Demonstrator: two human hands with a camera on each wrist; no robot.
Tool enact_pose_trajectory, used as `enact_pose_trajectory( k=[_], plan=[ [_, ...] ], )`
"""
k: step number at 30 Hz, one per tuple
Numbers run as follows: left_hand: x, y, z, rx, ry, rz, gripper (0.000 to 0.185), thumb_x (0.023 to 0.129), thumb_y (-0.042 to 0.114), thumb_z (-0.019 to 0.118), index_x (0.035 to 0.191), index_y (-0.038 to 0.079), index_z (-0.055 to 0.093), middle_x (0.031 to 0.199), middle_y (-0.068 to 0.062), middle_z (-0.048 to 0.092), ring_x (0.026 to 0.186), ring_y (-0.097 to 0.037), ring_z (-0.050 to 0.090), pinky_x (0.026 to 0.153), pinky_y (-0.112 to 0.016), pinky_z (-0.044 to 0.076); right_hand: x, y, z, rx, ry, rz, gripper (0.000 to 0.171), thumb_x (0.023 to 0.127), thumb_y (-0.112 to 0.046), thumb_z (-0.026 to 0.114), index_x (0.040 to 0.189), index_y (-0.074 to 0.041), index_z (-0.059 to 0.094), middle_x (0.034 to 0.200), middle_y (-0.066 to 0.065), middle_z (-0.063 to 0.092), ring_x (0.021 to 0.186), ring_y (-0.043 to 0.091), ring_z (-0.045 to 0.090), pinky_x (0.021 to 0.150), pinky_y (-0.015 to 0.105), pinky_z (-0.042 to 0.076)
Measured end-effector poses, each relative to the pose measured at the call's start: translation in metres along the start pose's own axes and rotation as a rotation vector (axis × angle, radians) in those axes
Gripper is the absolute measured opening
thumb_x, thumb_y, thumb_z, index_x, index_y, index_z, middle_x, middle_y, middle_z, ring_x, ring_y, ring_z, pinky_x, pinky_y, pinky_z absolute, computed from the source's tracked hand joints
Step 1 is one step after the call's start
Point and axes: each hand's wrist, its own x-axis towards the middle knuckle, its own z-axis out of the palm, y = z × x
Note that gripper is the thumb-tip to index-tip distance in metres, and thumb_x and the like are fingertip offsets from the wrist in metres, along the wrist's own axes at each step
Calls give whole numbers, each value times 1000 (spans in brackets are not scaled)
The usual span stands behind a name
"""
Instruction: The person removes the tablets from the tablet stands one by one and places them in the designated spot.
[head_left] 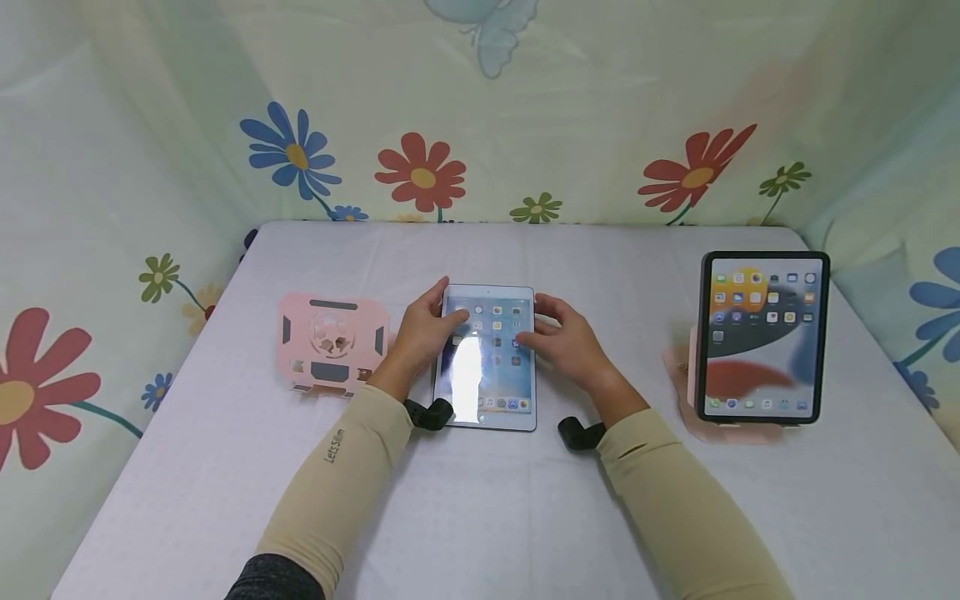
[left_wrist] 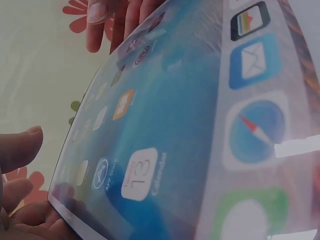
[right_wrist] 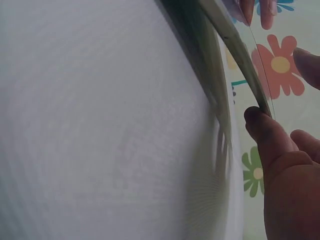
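Note:
A white-framed tablet point(head_left: 498, 379) with lit app icons is between my two hands. Along its left side, my left hand point(head_left: 420, 333) holds the edge, thumb over the screen and fingers partly hidden behind. On the opposite edge, my right hand point(head_left: 573, 346) supports the tablet, with its thumb over the icons. The right wrist view shows a fingertip point(right_wrist: 256, 116) against the tablet's edge, the thumb standing apart from it and a gap above the white cloth. A thin see-through edge point(right_wrist: 270, 95) runs beside the tablet there. App icons fill the left wrist view.
Left of the hands is a pink stand point(head_left: 360, 329) with cutouts. At the right, a black-cased tablet point(head_left: 765, 337) stands upright on another pink stand point(head_left: 682, 400). White cloth covers the table point(head_left: 487, 517); a flowered curtain point(head_left: 585, 92) hangs behind.

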Motion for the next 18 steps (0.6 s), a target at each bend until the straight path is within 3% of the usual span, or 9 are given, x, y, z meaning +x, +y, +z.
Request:
enact_pose_trajectory(
  k=[11,18],
  plan=[
    [1,-1,0,38,6,3,72,98,18,66,160,18,27,163,-4,27,148,-20,25,117,-35,25,-2,-2,3,-29,-16,-25,80,91,-14,74,155,-2,29,156,17,37,140,27,42,108,38,39],
    [1,0,1,87,17,-24,72,98,24,66,160,21,28,162,-6,29,149,-26,24,118,-43,23,-2,0,7,-17,-46,-22,80,93,-20,73,157,-4,26,159,15,32,143,25,37,109,36,38]
  ],
)
